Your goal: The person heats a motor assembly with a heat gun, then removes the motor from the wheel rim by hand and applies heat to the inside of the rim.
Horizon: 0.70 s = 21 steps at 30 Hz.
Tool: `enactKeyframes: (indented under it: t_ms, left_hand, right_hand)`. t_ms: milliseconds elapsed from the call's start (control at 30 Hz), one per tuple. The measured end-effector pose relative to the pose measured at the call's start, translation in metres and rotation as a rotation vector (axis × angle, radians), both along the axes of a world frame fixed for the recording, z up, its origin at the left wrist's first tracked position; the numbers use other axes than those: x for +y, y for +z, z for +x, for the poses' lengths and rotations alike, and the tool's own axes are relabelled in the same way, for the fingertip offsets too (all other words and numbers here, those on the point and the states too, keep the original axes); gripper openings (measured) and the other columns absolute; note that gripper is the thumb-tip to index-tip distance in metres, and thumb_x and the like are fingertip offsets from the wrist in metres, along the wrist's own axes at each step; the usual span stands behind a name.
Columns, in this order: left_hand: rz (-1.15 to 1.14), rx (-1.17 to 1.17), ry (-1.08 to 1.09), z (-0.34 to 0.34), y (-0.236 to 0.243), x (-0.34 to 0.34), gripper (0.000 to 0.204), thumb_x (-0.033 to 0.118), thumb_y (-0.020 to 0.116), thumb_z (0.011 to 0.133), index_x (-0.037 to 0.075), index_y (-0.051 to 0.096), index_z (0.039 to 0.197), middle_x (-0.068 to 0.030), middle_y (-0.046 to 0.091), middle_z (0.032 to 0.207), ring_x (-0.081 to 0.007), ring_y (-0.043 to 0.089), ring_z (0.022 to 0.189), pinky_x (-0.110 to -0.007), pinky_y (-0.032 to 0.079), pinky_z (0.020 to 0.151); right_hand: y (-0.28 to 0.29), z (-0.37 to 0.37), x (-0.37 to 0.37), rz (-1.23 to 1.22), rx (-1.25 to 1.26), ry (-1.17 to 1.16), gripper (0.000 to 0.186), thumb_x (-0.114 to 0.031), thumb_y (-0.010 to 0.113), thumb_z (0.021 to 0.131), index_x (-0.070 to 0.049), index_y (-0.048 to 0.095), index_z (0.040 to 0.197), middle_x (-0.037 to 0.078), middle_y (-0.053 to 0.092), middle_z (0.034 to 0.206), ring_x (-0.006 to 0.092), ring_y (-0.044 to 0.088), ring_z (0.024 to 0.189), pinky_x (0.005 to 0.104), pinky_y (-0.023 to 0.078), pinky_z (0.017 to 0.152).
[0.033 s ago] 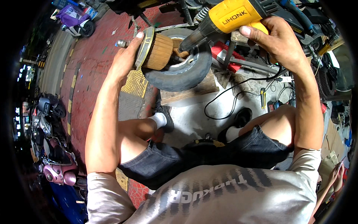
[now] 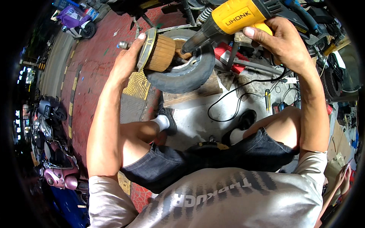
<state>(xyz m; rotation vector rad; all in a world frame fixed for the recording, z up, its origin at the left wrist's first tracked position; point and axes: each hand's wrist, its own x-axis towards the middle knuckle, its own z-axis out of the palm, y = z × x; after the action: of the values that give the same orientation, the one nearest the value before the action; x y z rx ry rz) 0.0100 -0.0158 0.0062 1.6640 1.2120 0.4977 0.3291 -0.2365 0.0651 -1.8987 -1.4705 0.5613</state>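
Note:
My left hand (image 2: 130,57) grips a round pleated air filter (image 2: 164,52) by its pale yellow-green rim, thumb on top. The filter is tilted on its side, its brownish pleats facing right. My right hand (image 2: 283,43) is wrapped around the handle of a yellow and black corded blower gun (image 2: 235,17), held up at the right. The gun's tapered black nozzle (image 2: 197,38) points down and left, its tip just right of the filter. Behind both is a wheel with a black tire (image 2: 186,81), partly hidden by the filter and nozzle.
Under the wheel lies a wooden board (image 2: 194,95). A black cord (image 2: 216,120) loops over the floor beside a yellow cutter knife (image 2: 267,100). Scooters, including a pink one (image 2: 62,176), stand on the left. Another person's hands (image 2: 344,178) show at far right.

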Motion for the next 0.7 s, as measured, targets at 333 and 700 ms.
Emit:
enactKeyframes:
  t_ms: [333, 700]
  left_hand:
    - [-0.135, -0.017, -0.100, -0.022, -0.045, 0.056, 0.086, 0.076, 0.055, 0.095, 0.014, 0.053, 0.156, -0.0110, 0.064, 0.140, -0.0241, 0.062, 0.126, -0.039, 0.049, 0.102]
    - [-0.134, 0.003, -0.058, -0.015, -0.036, 0.064, 0.100, 0.084, 0.056, 0.088, 0.015, 0.044, 0.159, -0.0129, 0.053, 0.143, -0.0305, 0.053, 0.124, -0.047, 0.042, 0.100]
  right_hand:
    - [0.008, -0.004, -0.028, 0.280, -0.120, -0.056, 0.046, -0.045, 0.083, 0.084, -0.007, 0.078, 0.109, 0.016, 0.075, 0.082, 0.0305, 0.075, 0.084, 0.0414, 0.058, 0.079]
    - [-0.032, -0.026, -0.093, 0.387, 0.109, -0.280, 0.039, -0.032, 0.083, 0.085, -0.001, 0.077, 0.108, 0.018, 0.075, 0.082, 0.0344, 0.075, 0.078, 0.0419, 0.058, 0.072]
